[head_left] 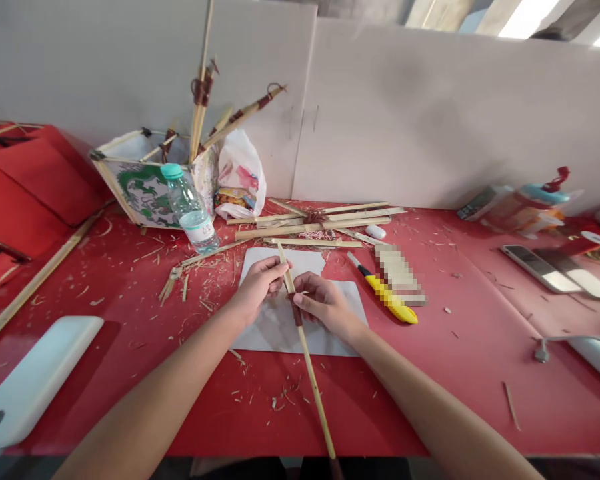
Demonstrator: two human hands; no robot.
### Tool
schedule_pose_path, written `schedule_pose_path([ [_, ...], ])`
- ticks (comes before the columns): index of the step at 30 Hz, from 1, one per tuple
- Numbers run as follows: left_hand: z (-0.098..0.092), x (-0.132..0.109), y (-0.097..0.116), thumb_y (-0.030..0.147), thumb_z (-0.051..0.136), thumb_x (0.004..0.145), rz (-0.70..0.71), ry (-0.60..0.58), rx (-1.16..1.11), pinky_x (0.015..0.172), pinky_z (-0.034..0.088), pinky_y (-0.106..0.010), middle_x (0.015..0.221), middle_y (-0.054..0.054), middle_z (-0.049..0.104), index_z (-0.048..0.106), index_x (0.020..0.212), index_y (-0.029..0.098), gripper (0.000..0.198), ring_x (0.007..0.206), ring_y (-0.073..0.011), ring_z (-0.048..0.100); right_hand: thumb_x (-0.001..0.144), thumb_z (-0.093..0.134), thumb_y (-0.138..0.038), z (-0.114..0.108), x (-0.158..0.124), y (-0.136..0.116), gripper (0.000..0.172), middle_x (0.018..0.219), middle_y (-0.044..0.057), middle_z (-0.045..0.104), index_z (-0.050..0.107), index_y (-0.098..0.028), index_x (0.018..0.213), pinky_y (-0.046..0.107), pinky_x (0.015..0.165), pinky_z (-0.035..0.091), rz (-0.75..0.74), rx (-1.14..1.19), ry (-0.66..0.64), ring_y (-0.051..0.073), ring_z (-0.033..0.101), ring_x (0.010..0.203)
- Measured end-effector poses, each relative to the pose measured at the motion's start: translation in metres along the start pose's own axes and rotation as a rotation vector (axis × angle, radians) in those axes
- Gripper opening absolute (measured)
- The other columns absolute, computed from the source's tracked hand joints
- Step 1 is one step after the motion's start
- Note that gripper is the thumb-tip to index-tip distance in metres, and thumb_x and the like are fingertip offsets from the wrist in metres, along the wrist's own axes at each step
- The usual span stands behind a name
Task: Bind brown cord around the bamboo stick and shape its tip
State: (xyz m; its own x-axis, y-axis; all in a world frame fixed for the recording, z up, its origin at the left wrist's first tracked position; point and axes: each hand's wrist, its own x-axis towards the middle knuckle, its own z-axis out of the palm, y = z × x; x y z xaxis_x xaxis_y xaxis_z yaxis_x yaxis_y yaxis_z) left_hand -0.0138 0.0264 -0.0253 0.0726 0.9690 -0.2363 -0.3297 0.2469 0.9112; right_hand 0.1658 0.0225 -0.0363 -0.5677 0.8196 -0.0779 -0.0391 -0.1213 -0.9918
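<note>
A long bamboo stick runs from the table's near edge up between my hands, with a dark brown wrapping around it where the hands meet. My left hand pinches the stick's upper part with fingers closed. On the other side my right hand is closed on the stick at the brown wrapping. Both hands rest over a white sheet of paper on the red table.
A yellow utility knife lies right of my hands. A bundle of bamboo strips, a water bottle, a dragon-painted lantern frame and a plastic bag stand behind. A white device lies left; phones lie right. Shavings litter the table.
</note>
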Motion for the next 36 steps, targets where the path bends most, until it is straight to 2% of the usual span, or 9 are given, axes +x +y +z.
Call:
schedule_pose_path([
  [6, -0.002, 0.001, 0.003, 0.039, 0.078, 0.073, 0.010, -0.010, -0.005, 0.046, 0.017, -0.018, 0.055, 0.008, 0.037, 0.072, 0.091, 0.015, 0.031, 0.047, -0.0050, 0.029, 0.090, 0.070, -0.049, 0.002, -0.002, 0.001, 0.028, 0.069, -0.005, 0.059, 0.059, -0.026, 0.100, 0.026, 0.053, 0.036, 0.004, 0.006, 0.041, 0.012, 0.055, 0.054],
  [10, -0.002, 0.001, 0.004, 0.039, 0.078, 0.072, 0.025, 0.002, -0.002, 0.046, 0.017, -0.019, 0.056, 0.007, 0.037, 0.073, 0.089, 0.015, 0.030, 0.048, -0.0051, 0.030, 0.090, 0.067, -0.050, -0.002, -0.001, 0.004, 0.027, 0.062, -0.005, 0.057, 0.064, -0.025, 0.101, 0.026, 0.052, 0.035, 0.016, 0.014, 0.176, 0.012, 0.047, 0.050],
  [14, -0.001, 0.001, 0.004, 0.041, 0.081, 0.072, 0.068, 0.006, 0.043, 0.046, 0.018, -0.020, 0.061, 0.006, 0.041, 0.073, 0.088, 0.015, 0.032, 0.049, -0.0048, 0.031, 0.088, 0.069, -0.049, -0.006, 0.001, 0.007, 0.027, 0.061, -0.004, 0.056, 0.066, -0.025, 0.099, 0.027, 0.051, 0.036, -0.034, 0.011, 0.292, 0.013, 0.049, 0.052],
  [18, 0.000, 0.000, 0.001, 0.045, 0.081, 0.076, 0.102, -0.002, 0.107, 0.047, 0.021, -0.021, 0.064, 0.005, 0.045, 0.070, 0.084, 0.015, 0.033, 0.050, -0.0051, 0.033, 0.089, 0.070, -0.052, -0.004, 0.000, 0.004, 0.029, 0.074, 0.000, 0.067, 0.070, -0.024, 0.097, 0.029, 0.054, 0.040, -0.020, 0.003, 0.189, 0.014, 0.055, 0.056],
  [21, 0.000, -0.001, -0.002, 0.048, 0.080, 0.079, 0.142, -0.008, 0.164, 0.047, 0.024, -0.021, 0.064, 0.004, 0.050, 0.067, 0.083, 0.016, 0.034, 0.051, -0.0060, 0.036, 0.091, 0.070, -0.050, -0.003, -0.002, 0.001, 0.027, 0.070, 0.001, 0.067, 0.072, -0.023, 0.092, 0.030, 0.056, 0.040, -0.007, 0.025, 0.051, 0.015, 0.059, 0.056],
  [23, 0.001, -0.001, -0.003, 0.050, 0.079, 0.080, 0.165, -0.014, 0.203, 0.047, 0.024, -0.021, 0.063, 0.004, 0.051, 0.067, 0.084, 0.017, 0.036, 0.051, -0.0063, 0.036, 0.087, 0.076, -0.047, -0.003, -0.002, 0.001, 0.025, 0.071, 0.000, 0.068, 0.072, -0.023, 0.091, 0.029, 0.056, 0.039, 0.007, 0.092, 0.022, 0.014, 0.059, 0.055],
  [27, 0.002, -0.003, 0.000, 0.053, 0.077, 0.080, 0.142, -0.026, 0.232, 0.045, 0.024, -0.022, 0.065, 0.003, 0.054, 0.066, 0.084, 0.018, 0.038, 0.049, -0.0063, 0.036, 0.080, 0.083, -0.041, -0.006, 0.000, 0.004, 0.026, 0.077, 0.002, 0.071, 0.074, -0.020, 0.092, 0.027, 0.055, 0.041, 0.058, 0.202, 0.041, 0.011, 0.056, 0.055],
  [33, 0.002, -0.006, 0.004, 0.046, 0.072, 0.084, 0.171, -0.011, 0.298, 0.046, 0.024, -0.024, 0.066, 0.002, 0.055, 0.065, 0.076, 0.017, 0.031, 0.049, -0.0065, 0.038, 0.081, 0.081, -0.037, -0.008, 0.000, 0.005, 0.022, 0.077, 0.003, 0.073, 0.074, -0.019, 0.091, 0.026, 0.054, 0.042, 0.048, 0.216, 0.114, 0.011, 0.056, 0.055],
  [36, 0.004, -0.008, 0.002, 0.036, 0.072, 0.084, 0.192, -0.079, 0.387, 0.052, 0.036, -0.024, 0.067, 0.001, 0.060, 0.068, 0.079, 0.018, 0.019, 0.055, -0.0093, 0.050, 0.082, 0.080, -0.035, -0.009, 0.001, 0.005, 0.019, 0.075, 0.003, 0.072, 0.075, -0.018, 0.089, 0.025, 0.053, 0.041, 0.028, 0.215, 0.143, 0.010, 0.056, 0.054],
])
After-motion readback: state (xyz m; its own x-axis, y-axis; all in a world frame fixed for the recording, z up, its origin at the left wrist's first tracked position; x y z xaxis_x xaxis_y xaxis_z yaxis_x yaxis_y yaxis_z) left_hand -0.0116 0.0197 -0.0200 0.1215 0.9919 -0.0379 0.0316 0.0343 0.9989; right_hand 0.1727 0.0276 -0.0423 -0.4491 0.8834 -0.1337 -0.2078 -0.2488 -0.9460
